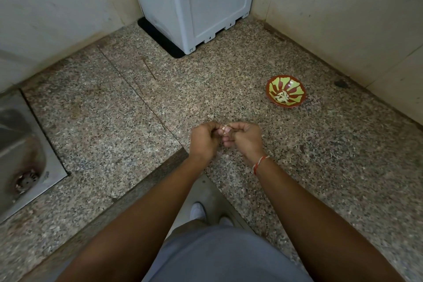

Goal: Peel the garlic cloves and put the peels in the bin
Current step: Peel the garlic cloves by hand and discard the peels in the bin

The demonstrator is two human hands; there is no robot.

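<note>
Two hands' grip pinching one garlic clove [223, 130], axis unclear, left hand [204, 139], right hand [245, 137]

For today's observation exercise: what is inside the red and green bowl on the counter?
Inside the bowl lies a small heap of pale garlic pieces at the bottom; whether they are cloves or peels is too small to tell. Anything beneath the heap is covered.

Speckled stone counter [229, 80]: patterned bowl [286, 91], grey appliance [196, 4], inset sink [20, 144].
</note>
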